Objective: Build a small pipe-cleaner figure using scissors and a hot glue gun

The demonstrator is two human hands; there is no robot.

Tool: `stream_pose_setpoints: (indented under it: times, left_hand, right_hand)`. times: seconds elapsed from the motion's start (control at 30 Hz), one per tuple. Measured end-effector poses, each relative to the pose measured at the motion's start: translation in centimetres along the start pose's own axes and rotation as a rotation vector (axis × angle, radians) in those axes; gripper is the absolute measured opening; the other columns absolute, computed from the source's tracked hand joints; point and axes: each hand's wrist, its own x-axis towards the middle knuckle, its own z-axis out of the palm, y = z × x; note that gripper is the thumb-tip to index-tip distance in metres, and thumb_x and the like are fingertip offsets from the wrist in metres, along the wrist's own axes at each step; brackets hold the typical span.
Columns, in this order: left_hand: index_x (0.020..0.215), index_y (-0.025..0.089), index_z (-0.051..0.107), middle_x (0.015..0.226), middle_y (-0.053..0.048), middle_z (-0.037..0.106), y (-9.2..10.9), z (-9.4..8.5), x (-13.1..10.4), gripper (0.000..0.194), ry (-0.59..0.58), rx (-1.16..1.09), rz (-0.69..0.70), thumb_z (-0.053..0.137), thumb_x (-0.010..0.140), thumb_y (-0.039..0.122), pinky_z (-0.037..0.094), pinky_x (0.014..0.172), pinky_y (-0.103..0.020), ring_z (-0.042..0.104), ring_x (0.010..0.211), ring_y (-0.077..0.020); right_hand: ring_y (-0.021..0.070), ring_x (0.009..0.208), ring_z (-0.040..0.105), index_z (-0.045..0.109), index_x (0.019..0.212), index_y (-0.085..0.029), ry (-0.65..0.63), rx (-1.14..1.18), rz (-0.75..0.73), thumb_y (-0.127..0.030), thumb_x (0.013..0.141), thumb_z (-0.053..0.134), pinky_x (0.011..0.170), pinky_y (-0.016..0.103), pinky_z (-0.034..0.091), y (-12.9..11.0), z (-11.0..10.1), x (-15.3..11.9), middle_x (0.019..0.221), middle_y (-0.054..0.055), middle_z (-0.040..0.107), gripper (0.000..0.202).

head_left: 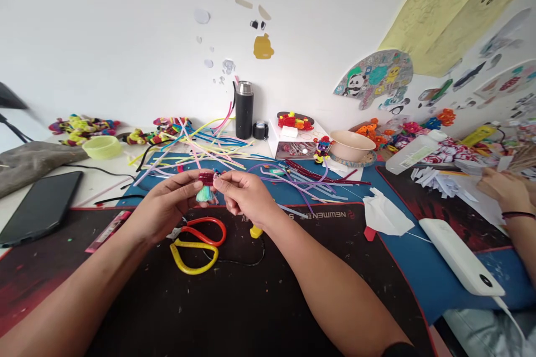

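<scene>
Above the dark desk mat, my left hand (pixel 173 201) pinches a small craft piece (pixel 205 194), dark red and fuzzy on top with a mint-green lower part. My right hand (pixel 243 195) closes its thumb and fingers on the right side of the same piece. Below my hands lie scissors (pixel 195 256) with one red and one yellow handle loop, their blades mostly hidden near my left hand. A small yellow object (pixel 255 231) rests under my right wrist, beside a thin black cord.
Pipe cleaners (pixel 226 148) spread behind my hands, near a black bottle (pixel 244 111). A phone (pixel 39 206) lies left. Tissue (pixel 387 213) and a white power bank (pixel 460 256) lie right, near another person's hands (pixel 500 187).
</scene>
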Motion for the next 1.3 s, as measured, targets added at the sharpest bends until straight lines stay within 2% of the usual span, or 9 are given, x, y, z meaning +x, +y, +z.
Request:
stream_pose_setpoints:
  times: [0.2, 0.43, 0.57, 0.73, 0.9, 1.0, 1.13, 1.3]
  left_hand:
    - [0.105, 0.024, 0.09, 0.114, -0.011, 0.087, -0.15, -0.23, 0.21, 0.054, 0.019, 0.031, -0.008, 0.107, 0.058, 0.043, 0.071, 0.069, -0.034, 0.078, 0.082, -0.022]
    - [0.102, 0.024, 0.09, 0.107, -0.009, 0.088, 0.35, 0.24, -0.07, 0.052, 0.006, 0.075, -0.002, 0.107, 0.058, 0.045, 0.069, 0.067, -0.031, 0.08, 0.079, -0.0225]
    - [0.104, 0.022, 0.089, 0.11, -0.01, 0.088, 0.36, 0.21, -0.16, 0.051, -0.014, 0.068, -0.004, 0.105, 0.061, 0.045, 0.069, 0.07, -0.031, 0.08, 0.08, -0.0224]
    - [0.107, 0.021, 0.089, 0.103, -0.01, 0.088, 0.02, 0.0, -0.04, 0.051, -0.043, 0.043, -0.005, 0.104, 0.064, 0.043, 0.069, 0.069, -0.031, 0.078, 0.072, -0.0205]
    - [0.107, 0.023, 0.088, 0.113, -0.011, 0.087, -0.12, -0.05, 0.06, 0.052, 0.013, 0.118, 0.019, 0.103, 0.063, 0.047, 0.07, 0.073, -0.034, 0.081, 0.084, -0.0257]
    - [0.106, 0.024, 0.088, 0.111, -0.01, 0.087, -0.01, 0.1, -0.03, 0.053, 0.037, 0.165, 0.04, 0.102, 0.063, 0.051, 0.069, 0.071, -0.032, 0.081, 0.088, -0.0276]
    - [0.107, 0.024, 0.088, 0.108, -0.009, 0.087, 0.0, 0.2, -0.13, 0.054, 0.012, 0.175, 0.029, 0.103, 0.063, 0.052, 0.07, 0.074, -0.034, 0.081, 0.087, -0.0273]
    - [0.108, 0.025, 0.088, 0.106, -0.009, 0.088, -0.2, -0.04, -0.03, 0.053, -0.015, 0.164, 0.04, 0.103, 0.064, 0.05, 0.07, 0.075, -0.036, 0.082, 0.086, -0.028]
  right_hand:
    - [0.0083, 0.043, 0.047, 0.066, 0.089, -0.02, 0.025, -0.099, -0.031, -0.055, 0.092, 0.078, 0.047, 0.024, 0.034, -0.04, -0.15, -0.07, 0.054, -0.009, 0.055, 0.037]
    - [0.0075, 0.043, 0.047, 0.064, 0.094, -0.02, 0.017, -0.076, -0.047, -0.042, 0.097, 0.071, 0.047, 0.023, 0.035, 0.36, -0.05, 0.04, 0.058, -0.009, 0.057, 0.023]
    - [0.0074, 0.044, 0.047, 0.064, 0.094, -0.021, -0.012, -0.06, -0.025, -0.042, 0.098, 0.069, 0.047, 0.022, 0.033, 0.59, -0.12, 0.15, 0.058, -0.009, 0.056, 0.022]
    - [0.0077, 0.044, 0.046, 0.064, 0.095, -0.021, -0.018, -0.04, -0.008, -0.043, 0.098, 0.069, 0.047, 0.022, 0.032, 0.72, -0.1, 0.17, 0.056, -0.009, 0.054, 0.023]
    - [0.0081, 0.043, 0.048, 0.064, 0.095, -0.02, 0.031, -0.129, -0.061, -0.042, 0.1, 0.068, 0.047, 0.023, 0.035, 0.74, 0.1, 0.18, 0.058, -0.008, 0.057, 0.023]
    - [0.0084, 0.042, 0.048, 0.064, 0.095, -0.02, 0.041, -0.136, -0.052, -0.041, 0.1, 0.068, 0.046, 0.023, 0.036, 0.62, 0.26, 0.14, 0.059, -0.008, 0.059, 0.021]
    - [0.008, 0.041, 0.047, 0.062, 0.092, -0.021, 0.035, -0.138, -0.051, -0.033, 0.101, 0.066, 0.046, 0.023, 0.035, 0.62, 0.28, 0.09, 0.057, -0.009, 0.057, 0.015]
    - [0.0077, 0.042, 0.045, 0.061, 0.091, -0.022, 0.001, -0.072, -0.027, -0.036, 0.101, 0.066, 0.046, 0.021, 0.033, 0.94, 0.23, 0.21, 0.055, -0.01, 0.054, 0.018]
